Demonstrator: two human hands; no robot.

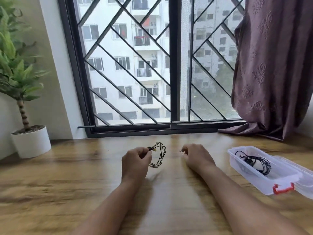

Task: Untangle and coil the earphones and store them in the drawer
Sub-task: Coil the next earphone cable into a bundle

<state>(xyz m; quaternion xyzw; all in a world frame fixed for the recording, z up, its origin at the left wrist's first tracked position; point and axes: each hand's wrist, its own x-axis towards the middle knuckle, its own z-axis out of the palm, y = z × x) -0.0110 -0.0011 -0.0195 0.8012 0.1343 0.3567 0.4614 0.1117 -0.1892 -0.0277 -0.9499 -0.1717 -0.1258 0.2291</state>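
Pinching a coiled loop of thin black earphones [159, 154] between thumb and curled fingers, the left hand [135, 161] holds it just above the wood-grain worktop [67, 175], near the window. The right hand [196, 156] hovers just beside the coil with its fingers curled in; a tiny thin sliver shows at its fingertips, but whether it is held I cannot tell. Well to the right stands an open clear plastic box [243, 168] with a red latch, holding a second bundle of black cable [254, 161].
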